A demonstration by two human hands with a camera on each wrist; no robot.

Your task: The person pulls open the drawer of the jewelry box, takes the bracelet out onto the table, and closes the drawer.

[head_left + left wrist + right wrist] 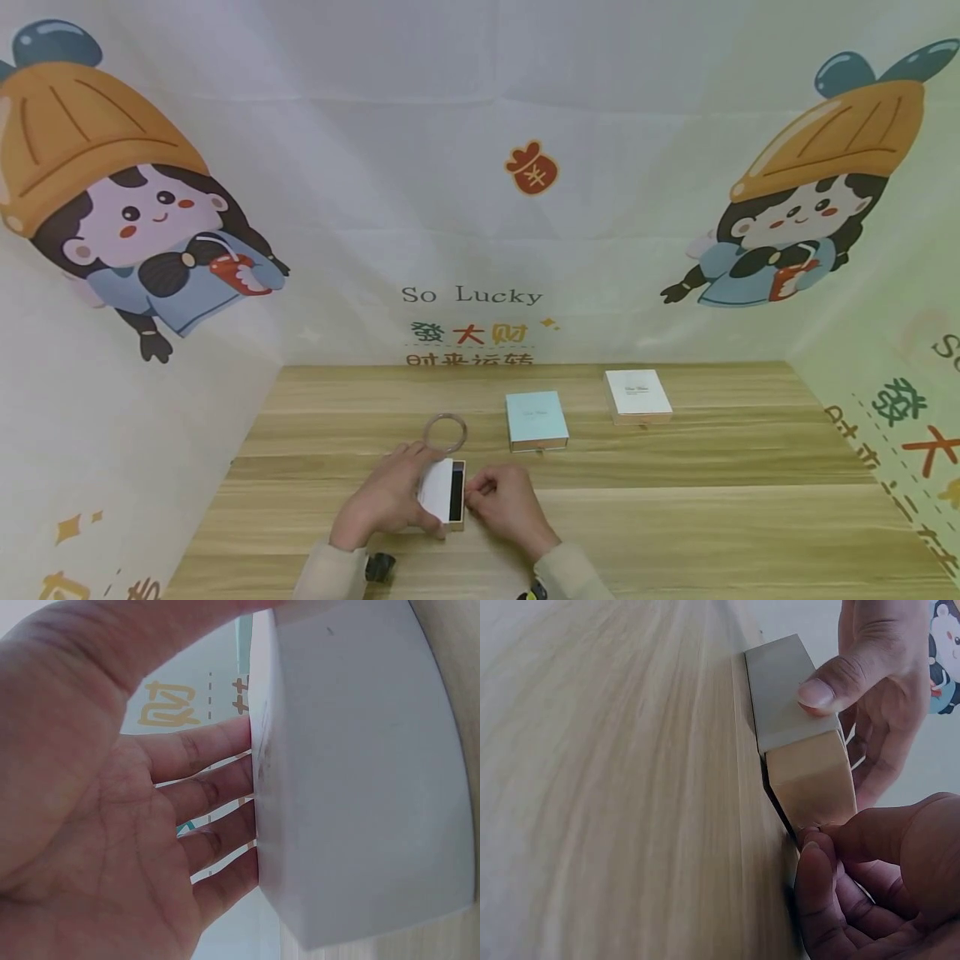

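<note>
A white slide-out box (435, 490) lies on the table with its tan drawer (810, 776) drawn partly out to the right. A dark inside shows in the gap. My left hand (390, 492) grips the white sleeve across its width, thumb on the near side and fingers on the far side. At the drawer's right end, my right hand (510, 504) pinches with thumb and forefinger; the pinched bit is mostly hidden by the fingertips. Just beyond the box lies a clear, pinkish bangle (465, 433), close to the left fingers.
A light blue box (537, 417) sits beyond the right hand, and another white box (638, 393) stands farther back to the right. Both look closed. The wood-grain table (712, 508) meets a printed cloth backdrop (360, 183) at the back and sides.
</note>
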